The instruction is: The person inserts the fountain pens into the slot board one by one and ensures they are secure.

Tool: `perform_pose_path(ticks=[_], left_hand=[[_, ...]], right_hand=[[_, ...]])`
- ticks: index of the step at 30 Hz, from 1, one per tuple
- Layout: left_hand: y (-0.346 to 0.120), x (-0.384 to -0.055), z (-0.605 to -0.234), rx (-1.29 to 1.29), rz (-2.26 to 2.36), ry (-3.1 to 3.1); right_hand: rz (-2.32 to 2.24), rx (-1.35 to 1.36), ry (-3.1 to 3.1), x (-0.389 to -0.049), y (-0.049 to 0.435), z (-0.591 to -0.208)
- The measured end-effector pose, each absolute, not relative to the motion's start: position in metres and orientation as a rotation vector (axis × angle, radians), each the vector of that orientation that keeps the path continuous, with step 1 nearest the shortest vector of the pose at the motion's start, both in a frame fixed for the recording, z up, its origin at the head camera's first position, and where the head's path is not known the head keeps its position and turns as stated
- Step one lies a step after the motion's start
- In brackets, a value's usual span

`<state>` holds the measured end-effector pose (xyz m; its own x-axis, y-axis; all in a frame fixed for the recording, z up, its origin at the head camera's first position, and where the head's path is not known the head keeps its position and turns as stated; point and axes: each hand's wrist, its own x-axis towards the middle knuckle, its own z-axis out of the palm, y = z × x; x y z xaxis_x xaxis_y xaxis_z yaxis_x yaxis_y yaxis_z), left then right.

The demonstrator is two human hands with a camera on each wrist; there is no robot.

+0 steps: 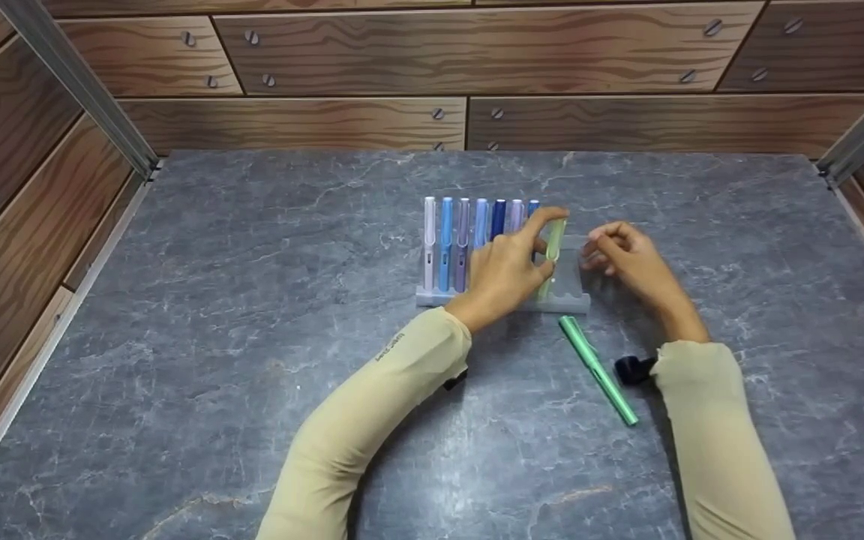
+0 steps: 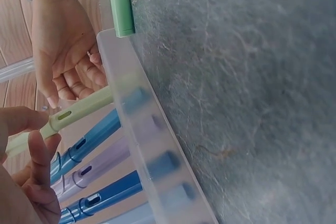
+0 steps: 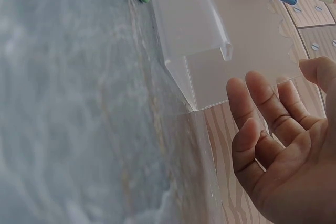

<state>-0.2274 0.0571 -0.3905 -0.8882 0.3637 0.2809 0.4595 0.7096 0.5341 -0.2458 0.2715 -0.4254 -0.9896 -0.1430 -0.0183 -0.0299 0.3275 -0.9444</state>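
Observation:
My left hand (image 1: 507,270) pinches a pale yellow-green pen (image 1: 556,238) between fingers and thumb. The pen leans upright in a clear pen rack (image 1: 573,304), and in the left wrist view its lower end sits behind the frosted front ledge (image 2: 118,59). To its left stand several capped pens in white, blue and purple, such as a light blue pen (image 1: 446,244); my left hand covers the lower parts of some. My right hand (image 1: 631,259) is by the rack's right end, fingers loosely bent, holding nothing.
A bright green pen (image 1: 598,371) lies slanted on the grey marbled table (image 1: 214,337), in front of the rack's right end. A black device (image 1: 633,370) is at the right wrist. Wood-patterned walls (image 1: 477,52) stand behind and at the sides.

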Motion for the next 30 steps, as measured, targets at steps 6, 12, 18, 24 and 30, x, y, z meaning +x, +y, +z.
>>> perform_pose_path(ticks=[6,12,18,24,30], left_hand=[[0.058,-0.228,-0.39,-0.694,-0.666,-2.739],[0.058,-0.232,-0.39,-0.661,-0.6,-2.746],[0.057,-0.235,-0.388,-0.625,-0.576,-2.792],[0.059,-0.237,-0.386,-0.603,-0.541,-2.811],[0.06,-0.238,-0.386,-0.596,-0.524,-2.812]], right_hand=[[-1.752,-0.151,2.487,-0.246,0.272,-0.426],[-1.758,-0.16,2.486,-0.246,0.272,-0.426],[-1.767,-0.171,2.488,-0.245,0.271,-0.426],[-1.782,-0.161,2.476,-0.246,0.271,-0.427],[-1.798,-0.159,2.463,-0.248,0.271,-0.428]])
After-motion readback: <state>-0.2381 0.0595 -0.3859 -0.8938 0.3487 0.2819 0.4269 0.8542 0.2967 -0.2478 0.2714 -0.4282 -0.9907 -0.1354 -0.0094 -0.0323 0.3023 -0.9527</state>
